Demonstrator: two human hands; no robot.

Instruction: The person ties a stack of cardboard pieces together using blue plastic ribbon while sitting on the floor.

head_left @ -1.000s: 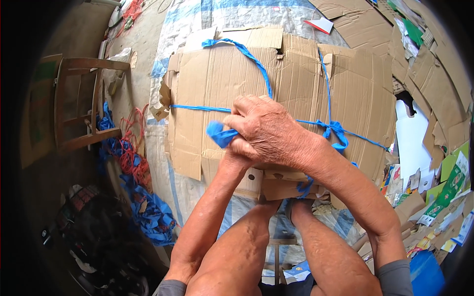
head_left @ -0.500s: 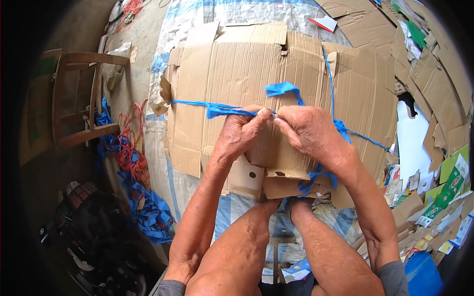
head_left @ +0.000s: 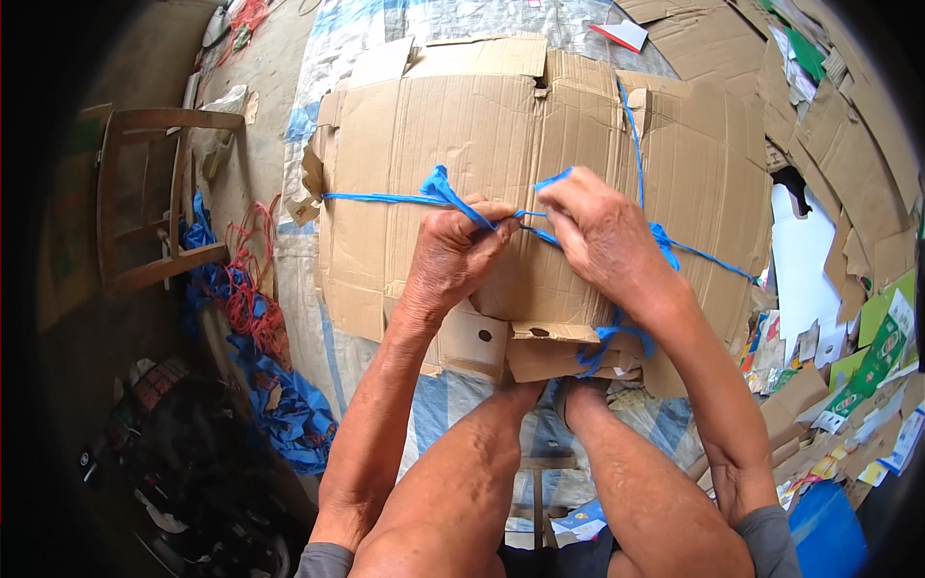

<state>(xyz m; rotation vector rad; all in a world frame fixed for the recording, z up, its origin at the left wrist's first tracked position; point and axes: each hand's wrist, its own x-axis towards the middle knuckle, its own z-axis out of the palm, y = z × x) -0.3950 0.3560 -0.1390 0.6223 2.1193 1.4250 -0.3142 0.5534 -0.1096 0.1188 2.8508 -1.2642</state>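
A stack of flattened brown cardboard (head_left: 462, 130) lies in front of my feet. Blue plastic strapping (head_left: 376, 197) crosses it from the left edge, and another blue strand (head_left: 633, 135) runs from the far edge to a knot (head_left: 663, 243) on the right. My left hand (head_left: 462, 252) pinches the blue strap over the middle of the stack, a loose tail standing up beyond the fingers. Close to its right, my right hand (head_left: 602, 231) has its fingers curled around another end of the strap. A thin length of blue stretches between the two hands.
A wooden frame (head_left: 173, 260) stands on the left. Next to it are tangled red string (head_left: 252, 308) and blue plastic strips (head_left: 289, 409). Loose cardboard (head_left: 858, 164) and paper scraps pile up along the right. A striped tarp (head_left: 371, 371) lies under the stack.
My hands have drawn slightly apart, the left moving a little left. The left strap tail now points upward, and the right-hand end is pulled in close to the fingers.
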